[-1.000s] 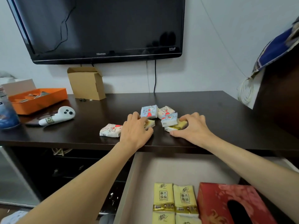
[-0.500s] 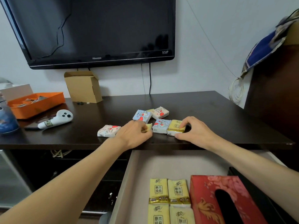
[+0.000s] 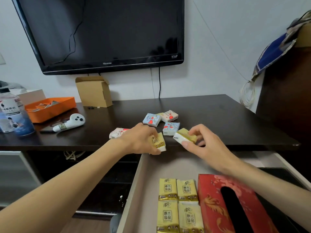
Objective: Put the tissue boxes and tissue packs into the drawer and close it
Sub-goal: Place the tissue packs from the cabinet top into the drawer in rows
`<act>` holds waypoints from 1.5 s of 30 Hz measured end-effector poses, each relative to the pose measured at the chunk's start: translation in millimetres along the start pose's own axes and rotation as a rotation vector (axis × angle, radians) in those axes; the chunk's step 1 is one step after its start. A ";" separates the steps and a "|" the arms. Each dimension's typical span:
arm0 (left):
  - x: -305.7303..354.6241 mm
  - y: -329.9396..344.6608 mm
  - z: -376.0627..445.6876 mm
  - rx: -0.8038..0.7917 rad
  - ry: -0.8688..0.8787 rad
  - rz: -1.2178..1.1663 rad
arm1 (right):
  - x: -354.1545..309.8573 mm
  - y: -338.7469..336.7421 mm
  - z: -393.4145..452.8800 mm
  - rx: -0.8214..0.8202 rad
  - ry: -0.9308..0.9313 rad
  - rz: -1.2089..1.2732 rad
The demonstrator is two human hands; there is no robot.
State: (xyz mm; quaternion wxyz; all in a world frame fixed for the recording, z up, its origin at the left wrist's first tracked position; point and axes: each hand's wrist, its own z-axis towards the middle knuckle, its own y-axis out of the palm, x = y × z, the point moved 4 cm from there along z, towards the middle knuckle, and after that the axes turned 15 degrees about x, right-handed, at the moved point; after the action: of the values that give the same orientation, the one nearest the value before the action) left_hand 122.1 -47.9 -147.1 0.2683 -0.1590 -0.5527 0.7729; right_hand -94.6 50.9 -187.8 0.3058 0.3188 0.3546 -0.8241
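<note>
My left hand (image 3: 139, 140) grips a small yellow tissue pack (image 3: 159, 142) at the front edge of the dark table (image 3: 227, 118). My right hand (image 3: 207, 145) pinches a second yellow tissue pack (image 3: 183, 137), lifted and tilted just above the table edge. Three white-and-blue packs with red hearts (image 3: 151, 119) (image 3: 170, 116) (image 3: 170, 128) lie behind my hands, and another patterned pack (image 3: 117, 132) peeks out behind my left wrist. Below, the open drawer (image 3: 144, 190) holds several yellow tissue packs (image 3: 178, 204) and a red tissue box (image 3: 232, 206).
A television (image 3: 104, 32) hangs on the wall above the table. A cardboard box (image 3: 94, 91), an orange tray (image 3: 48, 108), a white controller (image 3: 70, 122) and a bottle (image 3: 13, 113) stand at the left. A dark cabinet (image 3: 286, 98) rises at the right.
Both hands have closed on a yellow pack each and pulled them back to the table's front edge. The right pack is now lifted and tilted off the surface.
</note>
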 end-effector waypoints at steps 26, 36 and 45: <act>33.6 83.6 -96.6 -0.017 0.154 -0.218 | 21.6 28.4 -48.0 -0.642 -0.001 -0.566; -4.3 21.6 -81.8 0.567 -0.057 -0.518 | -1.8 9.3 -15.6 -0.105 -0.192 -0.021; -39.4 37.5 32.8 0.328 -0.205 -0.346 | 13.1 60.0 75.0 -0.214 -0.169 -0.342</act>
State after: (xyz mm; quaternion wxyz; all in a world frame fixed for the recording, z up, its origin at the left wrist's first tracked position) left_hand 127.0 -105.6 -173.2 0.3614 0.0628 -0.4634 0.8067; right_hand -81.9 -44.9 -179.9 0.2221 0.1497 0.4619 -0.8455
